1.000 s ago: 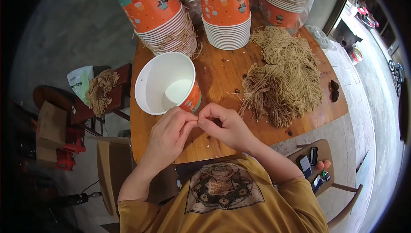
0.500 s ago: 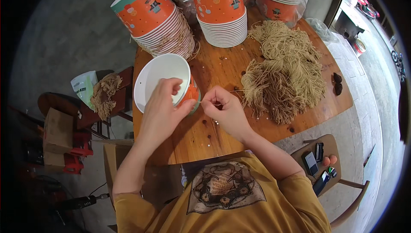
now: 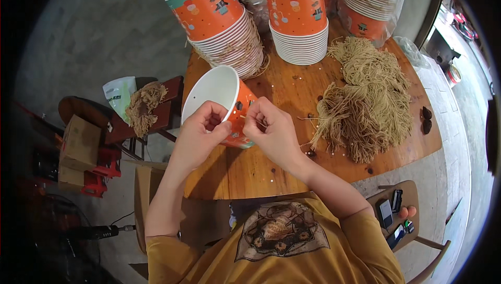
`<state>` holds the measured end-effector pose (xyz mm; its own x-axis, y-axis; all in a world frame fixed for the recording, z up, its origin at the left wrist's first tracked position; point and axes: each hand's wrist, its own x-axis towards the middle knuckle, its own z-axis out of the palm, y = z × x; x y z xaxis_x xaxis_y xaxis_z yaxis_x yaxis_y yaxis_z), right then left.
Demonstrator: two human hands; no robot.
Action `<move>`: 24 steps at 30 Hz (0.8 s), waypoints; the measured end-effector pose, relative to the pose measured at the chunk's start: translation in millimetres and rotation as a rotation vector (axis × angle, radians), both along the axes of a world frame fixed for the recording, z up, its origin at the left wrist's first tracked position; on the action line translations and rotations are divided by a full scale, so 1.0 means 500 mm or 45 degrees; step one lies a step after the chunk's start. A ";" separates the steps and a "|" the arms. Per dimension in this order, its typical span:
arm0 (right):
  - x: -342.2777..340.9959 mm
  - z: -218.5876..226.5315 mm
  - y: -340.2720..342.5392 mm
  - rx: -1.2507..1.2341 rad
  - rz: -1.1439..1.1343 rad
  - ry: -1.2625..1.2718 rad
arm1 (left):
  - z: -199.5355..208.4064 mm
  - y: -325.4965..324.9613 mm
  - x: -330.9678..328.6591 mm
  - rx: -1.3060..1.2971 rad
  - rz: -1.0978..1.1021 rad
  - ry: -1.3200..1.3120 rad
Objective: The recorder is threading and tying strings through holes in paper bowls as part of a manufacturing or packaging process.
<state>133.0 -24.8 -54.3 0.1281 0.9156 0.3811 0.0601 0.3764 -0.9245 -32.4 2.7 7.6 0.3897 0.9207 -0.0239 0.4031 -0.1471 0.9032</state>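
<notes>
The left hand [image 3: 202, 131] is half-curled at the rim of a round, orange, white-lined paper bucket [image 3: 246, 95] on the brown wooden surface [image 3: 235, 182], its grip unclear; the right hand [image 3: 274, 132] is pinched closed beside it, contents too small to tell. Beyond lie heaped tan strings [image 3: 373, 101], then stacked orange-and-green paper buckets [image 3: 297, 15].

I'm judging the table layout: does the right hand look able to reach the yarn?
Likely yes: the yarn lies to the right of the right hand, with tabletop and nothing large between them. It would first have to leave the bucket.

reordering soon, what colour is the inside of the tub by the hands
Tub interior: white, clearest in head view.
</notes>
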 end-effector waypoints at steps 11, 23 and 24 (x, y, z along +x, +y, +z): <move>-0.007 0.005 0.004 0.034 -0.077 -0.107 | 0.007 -0.017 0.018 -0.051 -0.020 0.011; 0.018 0.003 -0.008 -0.127 -0.036 -0.163 | -0.013 -0.004 0.028 -0.093 -0.199 -0.016; 0.025 0.003 -0.010 -0.176 -0.017 -0.161 | -0.011 0.003 0.032 -0.134 -0.246 -0.015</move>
<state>145.3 -30.1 -53.0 0.0995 0.9589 0.2658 0.1828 0.2450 -0.9521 -16.5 4.0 2.3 0.5592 0.8216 -0.1106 0.3663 -0.1252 0.9221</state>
